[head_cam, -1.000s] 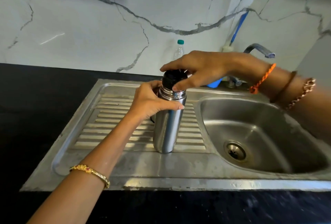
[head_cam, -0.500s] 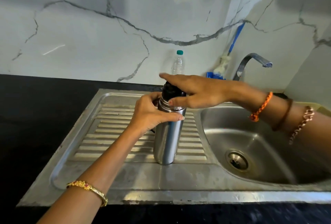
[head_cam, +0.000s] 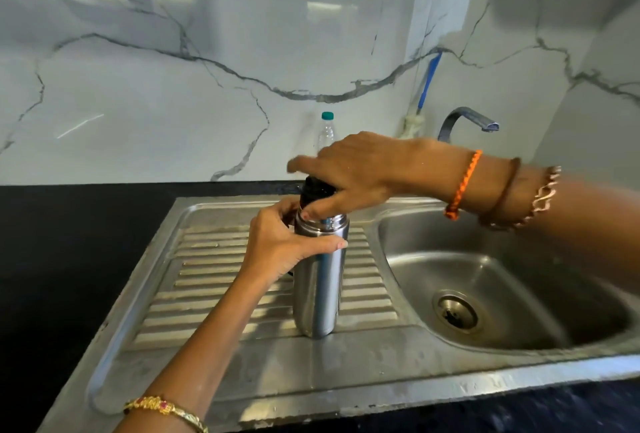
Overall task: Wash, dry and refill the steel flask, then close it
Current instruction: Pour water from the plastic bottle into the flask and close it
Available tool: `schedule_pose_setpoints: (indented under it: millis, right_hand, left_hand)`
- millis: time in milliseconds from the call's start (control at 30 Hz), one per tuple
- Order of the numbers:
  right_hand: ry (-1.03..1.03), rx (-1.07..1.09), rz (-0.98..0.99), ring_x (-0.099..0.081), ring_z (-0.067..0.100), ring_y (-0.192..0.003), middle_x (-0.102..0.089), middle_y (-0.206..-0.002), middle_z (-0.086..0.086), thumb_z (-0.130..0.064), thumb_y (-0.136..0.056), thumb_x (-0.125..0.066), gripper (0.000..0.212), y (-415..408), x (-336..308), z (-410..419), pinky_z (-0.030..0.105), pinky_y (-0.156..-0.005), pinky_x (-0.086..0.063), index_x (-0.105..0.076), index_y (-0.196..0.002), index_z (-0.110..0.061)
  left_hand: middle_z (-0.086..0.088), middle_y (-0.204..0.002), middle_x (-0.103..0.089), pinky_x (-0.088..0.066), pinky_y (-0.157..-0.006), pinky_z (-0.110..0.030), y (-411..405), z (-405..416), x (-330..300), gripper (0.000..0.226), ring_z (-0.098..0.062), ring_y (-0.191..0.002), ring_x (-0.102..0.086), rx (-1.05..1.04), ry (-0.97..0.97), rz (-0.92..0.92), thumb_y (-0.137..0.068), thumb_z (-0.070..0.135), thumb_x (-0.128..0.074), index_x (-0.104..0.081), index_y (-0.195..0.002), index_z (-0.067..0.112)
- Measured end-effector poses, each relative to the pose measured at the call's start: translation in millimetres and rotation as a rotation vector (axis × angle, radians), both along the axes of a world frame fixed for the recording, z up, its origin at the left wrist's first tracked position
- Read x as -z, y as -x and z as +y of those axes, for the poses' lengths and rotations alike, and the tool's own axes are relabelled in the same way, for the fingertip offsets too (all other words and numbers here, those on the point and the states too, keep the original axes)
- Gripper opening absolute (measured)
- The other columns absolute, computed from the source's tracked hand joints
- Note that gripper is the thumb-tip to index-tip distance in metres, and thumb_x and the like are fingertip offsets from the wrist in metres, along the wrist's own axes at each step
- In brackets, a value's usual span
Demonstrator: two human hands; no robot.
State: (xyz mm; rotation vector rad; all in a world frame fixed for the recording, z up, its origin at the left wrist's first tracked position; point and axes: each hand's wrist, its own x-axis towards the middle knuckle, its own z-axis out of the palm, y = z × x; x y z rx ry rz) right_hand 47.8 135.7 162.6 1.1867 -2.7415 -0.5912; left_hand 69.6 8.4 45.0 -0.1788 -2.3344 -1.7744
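The steel flask (head_cam: 318, 287) stands upright on the ribbed drainboard (head_cam: 214, 277) of the steel sink unit. My left hand (head_cam: 277, 245) grips its upper body from the left, thumb across the front. A black cap (head_cam: 317, 190) sits on the flask's neck. My right hand (head_cam: 349, 173) comes from the right and grips that cap from above, thumb on its front, fingers spread over the top. Most of the cap is hidden under the hand.
The sink basin (head_cam: 485, 294) with its drain (head_cam: 455, 311) lies to the right, under a curved tap (head_cam: 464, 117). A clear plastic bottle with a green cap (head_cam: 326, 131) stands at the marble wall behind. Black countertop (head_cam: 69, 259) borders the sink on the left.
My right hand has turned on the black cap, its fingers swinging to the left. The flask and my left hand keep their place; the camera has tilted up slightly.
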Motion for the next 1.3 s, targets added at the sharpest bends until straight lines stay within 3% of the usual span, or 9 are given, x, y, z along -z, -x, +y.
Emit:
schedule_pose_setpoints:
  millis: [100,167,333,467,600,700,833,1000,1300]
  right_hand:
    - [-0.134,-0.233,0.082,-0.052,0.026,-0.094,-0.054,-0.108,0.011,-0.046,-0.097,-0.026,0.046,1,-1,7,0.035,-0.066,-0.041,-0.033,-0.136,-0.022]
    - [-0.082,-0.222,0.149,-0.054,0.027,-0.08,-0.053,-0.088,0.009,-0.046,-0.098,-0.022,0.044,2,8,1,0.032,-0.06,-0.035,-0.044,-0.118,-0.013]
    - [0.194,0.279,0.245,-0.03,0.016,-0.051,-0.033,-0.06,0.004,-0.043,-0.097,-0.026,0.049,-5,28,-27,0.027,-0.047,-0.022,-0.034,-0.062,-0.01]
    - [0.026,0.259,0.08,-0.042,0.016,-0.06,-0.045,-0.069,0.004,-0.065,-0.091,-0.019,0.061,0,12,-19,0.03,-0.058,-0.028,-0.049,-0.093,-0.012]
    - [-0.053,0.222,-0.227,-0.049,0.026,-0.103,-0.049,-0.114,0.007,-0.063,-0.09,-0.03,0.063,7,-6,-3,0.036,-0.081,-0.038,-0.024,-0.141,-0.028]
    - [0.128,0.105,-0.374,-0.053,0.021,-0.088,-0.054,-0.101,0.005,-0.044,-0.095,-0.039,0.035,14,2,1,0.033,-0.073,-0.044,-0.042,-0.119,-0.019]
    - [0.076,0.076,-0.043,-0.042,0.017,-0.06,-0.04,-0.07,0.002,-0.051,-0.096,-0.029,0.039,4,14,-11,0.035,-0.062,-0.036,-0.039,-0.092,-0.013]
    - [0.252,0.225,0.241,-0.04,0.021,-0.07,-0.041,-0.077,0.005,-0.043,-0.098,-0.026,0.036,-9,35,-21,0.03,-0.059,-0.028,-0.04,-0.083,-0.013]
    - [0.059,-0.308,0.107,-0.04,0.024,-0.058,-0.053,-0.07,0.005,-0.062,-0.082,-0.013,0.068,16,16,4,0.028,-0.052,-0.026,-0.052,-0.109,-0.014]
  left_hand:
    - [0.011,-0.078,-0.07,-0.05,-0.06,-0.012,0,-1,-2,0.046,0.003,-0.071,-0.065,0.013,0.013,0.002,-0.043,0.021,-0.09,-0.065,-0.082,0.027]
    - [0.01,-0.079,-0.07,-0.049,-0.06,-0.013,0,1,-1,0.047,0.001,-0.071,-0.065,-0.008,0.011,0.022,-0.044,0.022,-0.091,-0.065,-0.083,0.026]
    - [0.013,-0.075,-0.066,-0.047,-0.055,-0.008,0,8,4,0.047,0.007,-0.064,-0.062,-0.076,-0.031,0.041,-0.045,0.019,-0.091,-0.06,-0.081,0.026]
    - [0.013,-0.084,-0.066,-0.049,-0.062,-0.012,2,5,2,0.056,0.001,-0.074,-0.062,-0.054,-0.01,0.003,-0.043,0.022,-0.091,-0.058,-0.088,0.027]
    - [0.013,-0.079,-0.067,-0.05,-0.063,-0.016,5,3,1,0.053,-0.002,-0.074,-0.064,-0.045,-0.001,0.003,-0.041,0.021,-0.092,-0.06,-0.083,0.027]
    - [0.013,-0.082,-0.067,-0.052,-0.066,-0.018,5,3,2,0.059,-0.001,-0.076,-0.064,-0.046,-0.008,0.004,-0.042,0.021,-0.091,-0.061,-0.092,0.021]
    - [0.015,-0.08,-0.067,-0.052,-0.067,-0.016,4,5,4,0.053,0.004,-0.071,-0.064,-0.048,-0.049,0.023,-0.042,0.019,-0.091,-0.061,-0.084,0.028]
    - [0.007,-0.081,-0.069,-0.053,-0.068,-0.023,5,5,6,0.049,-0.007,-0.077,-0.067,-0.021,-0.052,0.034,-0.044,0.019,-0.092,-0.061,-0.081,0.025]
    - [0.001,-0.082,-0.072,-0.056,-0.073,-0.035,4,-4,3,0.061,-0.015,-0.08,-0.069,0.095,-0.001,0.036,-0.03,0.041,-0.084,-0.067,-0.084,0.018]
